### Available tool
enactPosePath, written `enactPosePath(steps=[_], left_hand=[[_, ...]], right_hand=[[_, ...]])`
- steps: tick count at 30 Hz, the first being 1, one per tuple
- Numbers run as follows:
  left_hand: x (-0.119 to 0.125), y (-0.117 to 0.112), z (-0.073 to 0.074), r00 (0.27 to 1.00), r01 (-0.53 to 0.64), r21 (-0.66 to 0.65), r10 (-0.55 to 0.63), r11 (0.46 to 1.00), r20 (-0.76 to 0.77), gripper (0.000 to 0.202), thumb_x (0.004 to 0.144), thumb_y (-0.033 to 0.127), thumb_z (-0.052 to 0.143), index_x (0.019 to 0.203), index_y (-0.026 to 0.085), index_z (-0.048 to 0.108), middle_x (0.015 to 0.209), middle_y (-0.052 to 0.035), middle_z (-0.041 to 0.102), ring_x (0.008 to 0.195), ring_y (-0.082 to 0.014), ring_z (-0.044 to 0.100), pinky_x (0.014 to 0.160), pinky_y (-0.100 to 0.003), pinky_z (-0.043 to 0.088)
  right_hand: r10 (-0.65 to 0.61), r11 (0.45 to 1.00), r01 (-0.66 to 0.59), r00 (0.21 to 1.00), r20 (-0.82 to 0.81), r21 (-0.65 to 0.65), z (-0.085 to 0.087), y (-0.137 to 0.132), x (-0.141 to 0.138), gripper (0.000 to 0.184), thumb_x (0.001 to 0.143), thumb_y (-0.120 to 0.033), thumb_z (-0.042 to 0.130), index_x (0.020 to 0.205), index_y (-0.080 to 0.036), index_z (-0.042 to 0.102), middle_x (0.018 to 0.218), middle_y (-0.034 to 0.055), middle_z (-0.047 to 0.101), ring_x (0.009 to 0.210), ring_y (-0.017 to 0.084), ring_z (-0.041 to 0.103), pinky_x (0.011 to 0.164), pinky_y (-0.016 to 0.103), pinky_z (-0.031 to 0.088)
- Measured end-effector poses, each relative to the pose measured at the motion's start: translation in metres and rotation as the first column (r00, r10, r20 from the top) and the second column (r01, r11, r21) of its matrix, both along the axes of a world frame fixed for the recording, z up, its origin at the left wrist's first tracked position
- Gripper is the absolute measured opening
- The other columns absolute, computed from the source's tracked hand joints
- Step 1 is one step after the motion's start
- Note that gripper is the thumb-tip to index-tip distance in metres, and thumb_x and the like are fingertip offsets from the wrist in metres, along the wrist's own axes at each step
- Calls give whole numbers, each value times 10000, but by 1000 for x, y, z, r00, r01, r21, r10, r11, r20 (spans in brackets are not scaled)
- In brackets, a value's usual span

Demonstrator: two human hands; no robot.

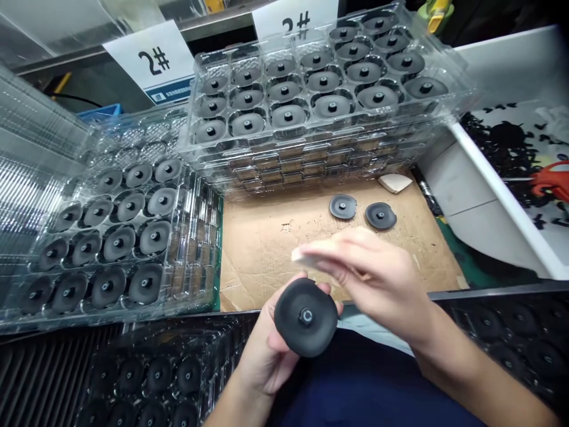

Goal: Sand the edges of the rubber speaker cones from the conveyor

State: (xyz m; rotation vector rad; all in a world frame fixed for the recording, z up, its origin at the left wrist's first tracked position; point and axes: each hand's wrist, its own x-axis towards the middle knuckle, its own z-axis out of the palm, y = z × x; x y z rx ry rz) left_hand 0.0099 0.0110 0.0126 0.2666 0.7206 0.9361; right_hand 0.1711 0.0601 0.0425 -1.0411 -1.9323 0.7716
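A: What is the head camera catching at the hands?

B: The left hand (267, 362) is cupping a black disc (306, 317) from underneath, its fingers curling up around the rim. The disc's raised central hub is facing upward, and the disc is sitting just in front of the tabletop's near edge.

A: And the right hand?

B: The right hand (368, 273) is closing on a white pad (303, 256), pinching it between thumb and fingers, just above the disc's upper rim. The motion is blurring it, so I can't tell whether the pad is touching the disc.

A: What's lying around them?

B: Two more black discs (342, 206) are sitting side by side on a cardboard sheet (275, 261) that is covering the tabletop, with a pale wedge-shaped scrap (395, 182) lying just beyond them. A tall stack of clear plastic trays (311, 133) is rising behind the cardboard, its top tray carrying discs in rows of round pockets. A second stack of clear trays (195, 219) is standing on the left, also full of discs, while a dark tray of discs (222, 338) is lying below the near edge. Two "2#" signs (153, 53) are standing at the back.
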Motion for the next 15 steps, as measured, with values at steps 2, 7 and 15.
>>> enactPosePath(steps=[2, 7, 15], left_hand=[[-1, 0, 1, 992, -3, 22, 0, 1000, 127, 601, 513, 410, 831, 1070, 265, 659, 1044, -11, 719, 927, -216, 682, 819, -270, 508], [-4, -1, -5, 984, -29, 40, 21, 999, 180, 568, 546, 402, 807, 1077, 267, 661, 1078, -21, 718, 937, -215, 687, 783, -248, 527], [-1, -1, -9, 993, -85, -8, 85, 996, 84, 580, 534, 383, 822, 1084, 293, 664, 1106, -4, 713, 999, -210, 664, 854, -251, 516]], right_hand=[[-143, 979, 145, 989, 23, -146, -24, -1, 8, 207, 904, -170, 522, 1051, -208, 663, 946, 19, 698, 818, 126, 612, 720, 250, 437], [-37, 931, 80, 991, 128, -355, -95, -32, 8, 220, 894, -229, 500, 957, -225, 711, 802, 28, 708, 744, 167, 635, 669, 293, 477], [-280, 915, 285, 958, 58, -287, -36, -31, 6, 235, 903, -228, 512, 1104, -223, 634, 1009, 48, 690, 814, 157, 643, 588, 246, 482]])
